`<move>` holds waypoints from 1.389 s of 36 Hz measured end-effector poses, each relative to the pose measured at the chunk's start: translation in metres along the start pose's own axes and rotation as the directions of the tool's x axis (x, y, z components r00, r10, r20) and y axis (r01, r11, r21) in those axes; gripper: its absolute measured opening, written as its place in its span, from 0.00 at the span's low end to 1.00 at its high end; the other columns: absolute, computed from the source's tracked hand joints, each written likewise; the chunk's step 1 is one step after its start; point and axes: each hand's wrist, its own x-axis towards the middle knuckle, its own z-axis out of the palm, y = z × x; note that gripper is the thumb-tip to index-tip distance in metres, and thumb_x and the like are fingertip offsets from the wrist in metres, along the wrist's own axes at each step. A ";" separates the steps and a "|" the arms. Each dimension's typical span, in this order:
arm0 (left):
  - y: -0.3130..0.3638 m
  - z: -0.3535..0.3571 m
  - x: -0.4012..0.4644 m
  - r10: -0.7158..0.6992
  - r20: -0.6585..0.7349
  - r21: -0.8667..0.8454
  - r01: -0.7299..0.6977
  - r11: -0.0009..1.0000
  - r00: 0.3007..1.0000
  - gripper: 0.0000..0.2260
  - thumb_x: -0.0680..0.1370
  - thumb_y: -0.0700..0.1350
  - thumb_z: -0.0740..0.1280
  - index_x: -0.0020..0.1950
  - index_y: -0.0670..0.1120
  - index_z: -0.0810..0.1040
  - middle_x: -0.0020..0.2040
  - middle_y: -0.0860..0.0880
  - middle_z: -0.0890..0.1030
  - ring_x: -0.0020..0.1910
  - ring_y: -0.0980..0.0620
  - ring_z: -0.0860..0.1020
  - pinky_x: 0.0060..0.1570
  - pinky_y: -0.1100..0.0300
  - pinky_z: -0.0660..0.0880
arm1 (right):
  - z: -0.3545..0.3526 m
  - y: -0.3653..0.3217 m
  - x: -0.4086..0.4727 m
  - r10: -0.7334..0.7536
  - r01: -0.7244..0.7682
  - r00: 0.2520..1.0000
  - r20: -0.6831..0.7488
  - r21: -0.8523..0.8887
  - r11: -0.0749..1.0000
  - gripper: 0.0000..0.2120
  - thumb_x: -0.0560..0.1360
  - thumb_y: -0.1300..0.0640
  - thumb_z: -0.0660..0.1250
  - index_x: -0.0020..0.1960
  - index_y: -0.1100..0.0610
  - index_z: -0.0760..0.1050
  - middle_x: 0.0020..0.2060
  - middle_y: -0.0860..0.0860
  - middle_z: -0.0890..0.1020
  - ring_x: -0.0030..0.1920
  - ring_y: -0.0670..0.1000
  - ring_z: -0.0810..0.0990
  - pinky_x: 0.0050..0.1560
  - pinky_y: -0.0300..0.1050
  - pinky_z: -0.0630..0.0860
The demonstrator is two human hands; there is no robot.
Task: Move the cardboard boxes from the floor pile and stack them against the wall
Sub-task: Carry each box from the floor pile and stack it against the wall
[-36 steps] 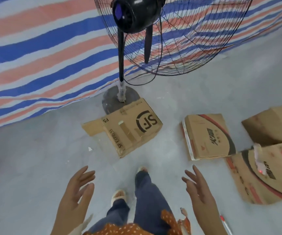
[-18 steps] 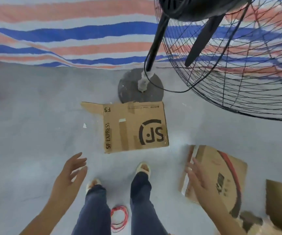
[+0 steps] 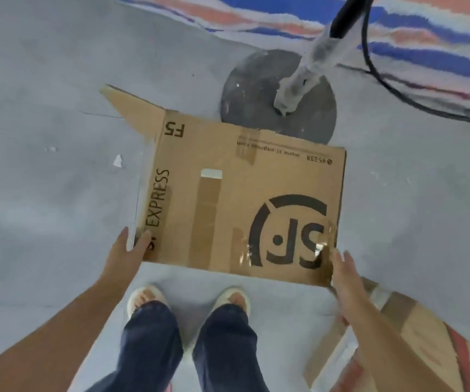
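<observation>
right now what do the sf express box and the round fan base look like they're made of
Brown SF Express cardboard box: matte corrugated cardboard by its look, with creased flaps and glossy clear tape patches. Dark grey round fan base: probably painted metal, dull and scuffed with pale specks; it could be plastic.

Looks like a bare storeroom or warehouse corner, not anyone's living space. Rough grey concrete floor (image 3: 44,222) with bits of litter, a striped red-white-blue tarp (image 3: 414,38) hung or laid along the far edge, and the paint-spattered base (image 3: 253,103) of a big pedestal fan. Used courier boxes lie about, one (image 3: 242,199) printed SF Express, another (image 3: 426,343) at the lower right.
</observation>
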 end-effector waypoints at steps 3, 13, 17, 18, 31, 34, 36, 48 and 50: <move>-0.021 0.007 0.017 -0.048 0.082 -0.167 0.061 0.984 0.995 0.16 0.81 0.54 0.58 0.65 0.49 0.71 0.65 0.44 0.75 0.60 0.47 0.72 0.58 0.52 0.68 | 0.019 0.009 0.014 0.056 -0.062 0.998 0.039 0.180 0.982 0.20 0.82 0.43 0.50 0.69 0.51 0.65 0.60 0.51 0.72 0.60 0.55 0.73 0.65 0.56 0.71; -0.005 -0.042 -0.005 0.026 0.045 -0.430 -0.004 0.903 0.999 0.17 0.81 0.52 0.60 0.70 0.51 0.70 0.61 0.51 0.76 0.63 0.50 0.72 0.60 0.40 0.71 | 0.025 -0.016 -0.050 -0.132 0.097 0.989 0.068 0.373 0.923 0.20 0.80 0.44 0.56 0.69 0.49 0.68 0.58 0.50 0.78 0.59 0.55 0.76 0.57 0.62 0.76; 0.016 -0.094 -0.046 0.055 -0.036 -0.518 -0.066 0.853 0.998 0.17 0.81 0.50 0.60 0.70 0.52 0.71 0.57 0.54 0.77 0.59 0.51 0.74 0.58 0.41 0.73 | 0.017 -0.058 -0.106 -0.220 0.165 0.970 0.104 0.385 0.908 0.14 0.80 0.49 0.59 0.65 0.48 0.69 0.53 0.45 0.78 0.53 0.50 0.77 0.54 0.61 0.77; 0.023 -0.111 -0.062 0.059 -0.067 -0.539 -0.086 0.838 0.996 0.16 0.81 0.49 0.60 0.69 0.52 0.71 0.56 0.54 0.77 0.57 0.51 0.75 0.58 0.41 0.74 | 0.015 -0.071 -0.125 -0.246 0.183 0.962 0.117 0.391 0.902 0.14 0.80 0.51 0.59 0.65 0.48 0.69 0.52 0.45 0.79 0.52 0.50 0.77 0.54 0.61 0.77; 0.063 -0.309 -0.263 0.024 -0.359 -0.667 -0.274 0.693 0.933 0.12 0.81 0.47 0.62 0.63 0.53 0.74 0.54 0.55 0.78 0.53 0.52 0.76 0.54 0.42 0.75 | -0.007 -0.171 -0.348 -0.459 0.301 0.813 0.359 0.417 0.858 0.18 0.77 0.50 0.63 0.67 0.47 0.71 0.56 0.45 0.80 0.57 0.51 0.77 0.54 0.65 0.77; 0.058 -0.349 -0.310 0.021 -0.405 -0.682 -0.317 0.660 0.914 0.14 0.81 0.48 0.61 0.66 0.52 0.73 0.55 0.54 0.78 0.57 0.49 0.76 0.56 0.40 0.75 | -0.008 -0.189 -0.401 -0.493 0.327 0.767 0.411 0.411 0.851 0.19 0.78 0.52 0.62 0.68 0.46 0.70 0.56 0.43 0.79 0.58 0.52 0.76 0.54 0.65 0.76; 0.049 -0.368 -0.339 0.015 -0.437 -0.690 -0.346 0.636 0.899 0.15 0.81 0.49 0.61 0.68 0.52 0.73 0.58 0.53 0.78 0.59 0.48 0.76 0.56 0.40 0.75 | -0.009 -0.199 -0.433 -0.525 0.364 0.720 0.455 0.397 0.843 0.20 0.77 0.51 0.63 0.69 0.45 0.68 0.58 0.44 0.78 0.59 0.53 0.75 0.55 0.66 0.76; -0.043 -0.405 -0.468 -0.171 -0.656 -0.733 -0.566 0.377 0.736 0.14 0.80 0.49 0.62 0.65 0.54 0.75 0.59 0.51 0.79 0.58 0.48 0.77 0.51 0.44 0.77 | 0.017 -0.222 -0.560 -0.578 0.588 0.364 0.730 0.301 0.751 0.52 0.39 0.29 0.78 0.62 0.40 0.72 0.58 0.48 0.80 0.58 0.56 0.78 0.47 0.55 0.80; -0.060 -0.409 -0.483 -0.210 -0.680 -0.724 -0.600 0.340 0.702 0.14 0.80 0.48 0.61 0.66 0.54 0.74 0.58 0.52 0.79 0.58 0.48 0.77 0.50 0.45 0.77 | 0.029 -0.220 -0.580 -0.560 0.613 0.335 0.758 0.275 0.740 0.49 0.38 0.29 0.78 0.57 0.38 0.72 0.56 0.48 0.80 0.57 0.57 0.78 0.48 0.57 0.79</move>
